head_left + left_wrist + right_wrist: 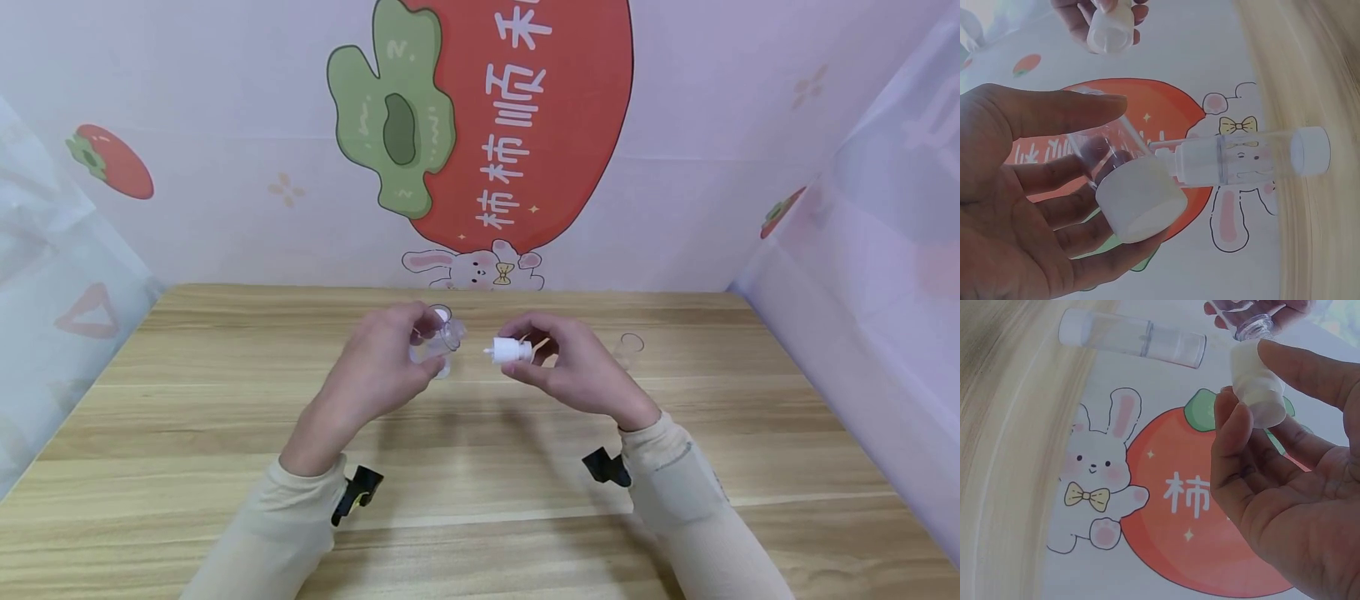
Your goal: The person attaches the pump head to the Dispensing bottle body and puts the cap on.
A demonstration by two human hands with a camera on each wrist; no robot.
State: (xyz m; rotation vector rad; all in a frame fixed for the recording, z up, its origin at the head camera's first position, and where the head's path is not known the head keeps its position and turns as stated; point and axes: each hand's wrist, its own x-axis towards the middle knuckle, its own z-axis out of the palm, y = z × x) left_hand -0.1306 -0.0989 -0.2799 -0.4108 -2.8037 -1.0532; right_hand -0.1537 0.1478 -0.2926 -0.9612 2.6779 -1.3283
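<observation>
Pale sleeves [262, 525] angled inward, left hand [375, 358] gripping clear bottle [1134, 178], right hand [570, 367] pinching white pump top [510, 350]

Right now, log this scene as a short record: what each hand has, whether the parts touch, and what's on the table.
Left hand: holds clear bottle with white base
Right hand: pinches white pump top
Bottle and top: apart
On table: second clear bottle, upright; clear, round-rimmed piece, right of the right hand
</observation>
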